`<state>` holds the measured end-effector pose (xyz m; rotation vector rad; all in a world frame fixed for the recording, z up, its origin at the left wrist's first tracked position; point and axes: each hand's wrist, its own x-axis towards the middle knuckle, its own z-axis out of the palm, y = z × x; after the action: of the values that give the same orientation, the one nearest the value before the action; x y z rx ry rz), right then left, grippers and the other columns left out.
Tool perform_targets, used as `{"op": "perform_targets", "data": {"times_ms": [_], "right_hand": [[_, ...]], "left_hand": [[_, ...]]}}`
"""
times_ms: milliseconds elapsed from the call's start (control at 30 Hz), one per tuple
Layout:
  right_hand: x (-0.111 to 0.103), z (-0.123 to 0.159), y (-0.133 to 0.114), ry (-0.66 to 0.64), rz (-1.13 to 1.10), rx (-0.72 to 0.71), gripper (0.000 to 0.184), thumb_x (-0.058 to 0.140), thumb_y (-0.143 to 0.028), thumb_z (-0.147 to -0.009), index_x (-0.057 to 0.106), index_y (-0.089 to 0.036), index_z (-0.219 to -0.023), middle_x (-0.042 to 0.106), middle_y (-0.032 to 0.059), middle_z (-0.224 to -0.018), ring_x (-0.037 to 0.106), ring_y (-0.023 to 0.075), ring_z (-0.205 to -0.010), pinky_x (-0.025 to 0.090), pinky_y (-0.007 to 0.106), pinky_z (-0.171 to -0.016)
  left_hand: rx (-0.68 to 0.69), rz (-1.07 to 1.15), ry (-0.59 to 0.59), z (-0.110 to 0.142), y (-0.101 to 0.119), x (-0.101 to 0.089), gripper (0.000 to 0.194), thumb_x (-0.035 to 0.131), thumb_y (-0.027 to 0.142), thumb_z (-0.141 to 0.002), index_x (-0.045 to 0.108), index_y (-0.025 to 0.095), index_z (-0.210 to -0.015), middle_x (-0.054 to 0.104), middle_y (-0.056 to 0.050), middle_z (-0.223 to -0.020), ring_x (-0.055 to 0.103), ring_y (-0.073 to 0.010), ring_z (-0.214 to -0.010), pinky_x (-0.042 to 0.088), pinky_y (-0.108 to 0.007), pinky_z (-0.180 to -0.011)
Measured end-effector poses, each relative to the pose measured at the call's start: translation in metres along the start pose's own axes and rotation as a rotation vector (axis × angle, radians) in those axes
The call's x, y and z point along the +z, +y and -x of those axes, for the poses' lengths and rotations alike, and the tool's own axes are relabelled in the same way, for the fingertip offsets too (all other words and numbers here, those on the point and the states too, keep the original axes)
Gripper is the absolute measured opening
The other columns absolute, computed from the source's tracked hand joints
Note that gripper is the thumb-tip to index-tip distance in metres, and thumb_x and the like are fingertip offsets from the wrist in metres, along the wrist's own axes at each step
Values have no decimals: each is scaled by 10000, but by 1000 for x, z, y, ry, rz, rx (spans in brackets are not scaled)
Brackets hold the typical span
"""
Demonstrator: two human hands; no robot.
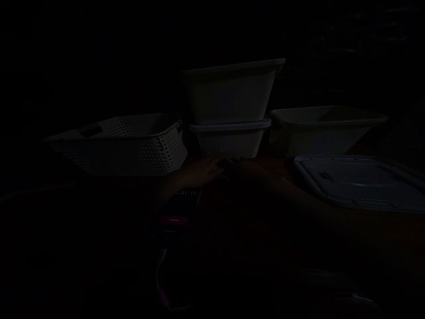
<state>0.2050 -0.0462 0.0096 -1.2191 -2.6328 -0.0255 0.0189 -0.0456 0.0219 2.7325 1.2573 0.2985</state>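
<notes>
The scene is very dark. My left hand [202, 172] and my right hand [244, 167] lie together on the table just in front of the lower of two stacked white bins [229, 139]. The fingers seem to rest flat, touching each other, but the darkness hides whether they hold anything. A phone [181, 208] with a lit screen showing digits and a red bar lies just below my left hand.
A white perforated basket [133, 144] stands at the left. The upper stacked bin [232, 91] sits at centre, another white bin [318, 128] at the right. A flat white lid [361, 181] lies in front of that one. A cable [162, 283] trails near the front.
</notes>
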Motion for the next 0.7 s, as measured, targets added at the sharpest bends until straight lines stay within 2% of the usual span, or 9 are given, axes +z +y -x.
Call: {"op": "perform_targets", "data": {"times_ms": [500, 700], "right_hand": [[-2, 1, -2, -7, -20, 19, 494, 400, -452, -905, 457, -138, -1281, 560, 164, -1235, 563, 269, -1062, 441, 366, -837], [-7, 3, -6, -25, -18, 38, 472, 416, -445, -902, 465, -149, -1267, 556, 168, -1240, 561, 263, -1075, 447, 367, -831]], "left_hand": [[23, -18, -4, 0, 2, -2, 473, 323, 372, -951, 274, 242, -1403, 306, -44, -1480, 296, -196, -1349, 226, -364, -1100], [1, -8, -11, 0, 2, -1, 466, 309, 394, -950, 309, 230, -1386, 323, -47, -1473, 303, -205, -1347, 234, -358, -1099]]}}
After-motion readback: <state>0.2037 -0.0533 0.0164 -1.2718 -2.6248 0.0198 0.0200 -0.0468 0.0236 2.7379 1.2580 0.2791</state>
